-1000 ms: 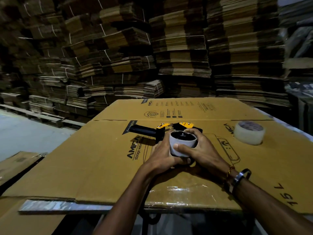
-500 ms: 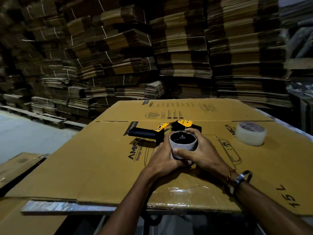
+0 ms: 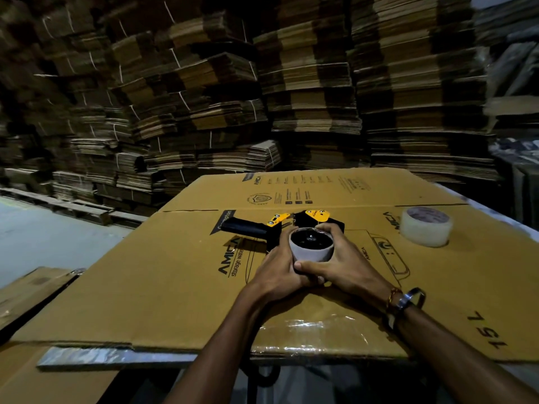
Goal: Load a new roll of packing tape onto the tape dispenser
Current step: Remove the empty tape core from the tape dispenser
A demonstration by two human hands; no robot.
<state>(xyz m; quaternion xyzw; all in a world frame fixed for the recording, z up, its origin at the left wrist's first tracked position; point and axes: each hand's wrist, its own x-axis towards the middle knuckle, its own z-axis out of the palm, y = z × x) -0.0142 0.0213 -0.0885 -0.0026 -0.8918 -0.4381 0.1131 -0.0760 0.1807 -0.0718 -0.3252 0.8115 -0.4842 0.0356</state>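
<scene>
Head view, dim light. I see both forearms reaching in from the near edge of the flattened cardboard sheet (image 3: 163, 287) that covers the work surface, converging near the sheet's middle. The left hand (image 3: 277, 272) comes in from the near left, wrist low on the cardboard, fingers curled round the left side of a pale empty tape core (image 3: 310, 252) that sits on the dispenser's hub. The right hand (image 3: 341, 263) mirrors it: fingers wrapped over the far right side of the core, thumb laid across the near side, its tip touching the left hand. Both hands grip the core; neither is spread. On the right wrist I note a metal bangle (image 3: 409, 298) and a thread band. The tape dispenser (image 3: 271, 228) lies flat on the sheet just beyond the hands, black handle pointing toward the left edge, yellow parts on its far side; its frame under the core is mostly hidden by the hands. The new roll of tape (image 3: 426, 230), clear and full, lies flat toward the right edge of the sheet, well apart from the hands, untouched. Behind the far edge, stacks of flattened cartons (image 3: 306, 97) fill the view.
</scene>
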